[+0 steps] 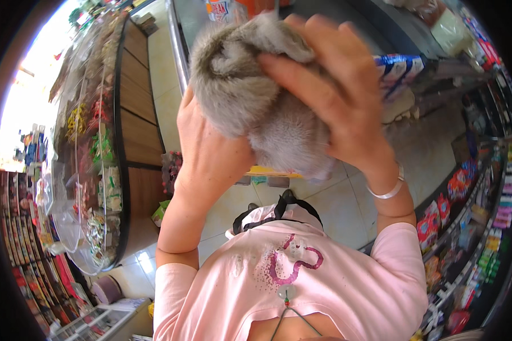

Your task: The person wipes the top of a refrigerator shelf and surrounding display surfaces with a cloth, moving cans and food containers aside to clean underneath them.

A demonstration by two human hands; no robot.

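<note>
A soft grey furry item, folded over on itself, is held up high in front of me. What kind of article it is, I cannot tell. My left hand grips it from the left and below, most of its fingers hidden behind the fur. On the other side my right hand, blurred, has its thumb across the front and its fingers spread near the top edge. A yellow edge shows just below the fur, mostly covered by it.
To the left stands a wood-panelled counter with clear bins of wrapped goods. Store shelves with packaged products curve along the right. A blue-and-white packet lies beyond my right hand. Pale floor tiles show below.
</note>
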